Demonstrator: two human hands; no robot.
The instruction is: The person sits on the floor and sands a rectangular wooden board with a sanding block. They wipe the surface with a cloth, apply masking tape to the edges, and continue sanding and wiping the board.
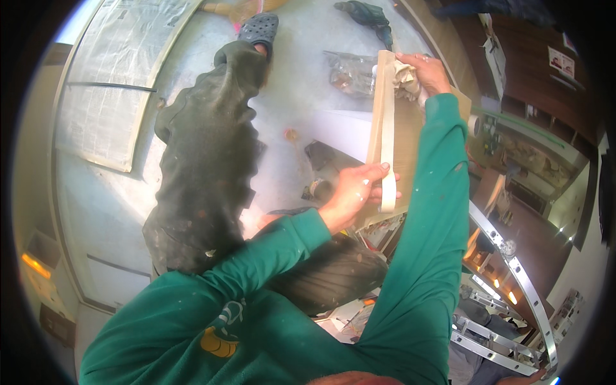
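Note:
A long wooden board stands in front of me, its narrow edge upward. Along that edge runs a pale flat strip, perhaps edge banding or tape; its near end curls past the board. My left hand pinches the strip near this end, thumb on top and fingers behind. At the board's far end, my right hand is closed around a crumpled tan wad, paper or cloth, next to the strip. Part of the wad is hidden by the fingers.
A dark tool, drill-like in shape, lies on the floor beyond the board. Near it is a clear plastic bag. A metal ladder stands at the right. Wrapped panels lie at the left, and my outstretched leg crosses the floor.

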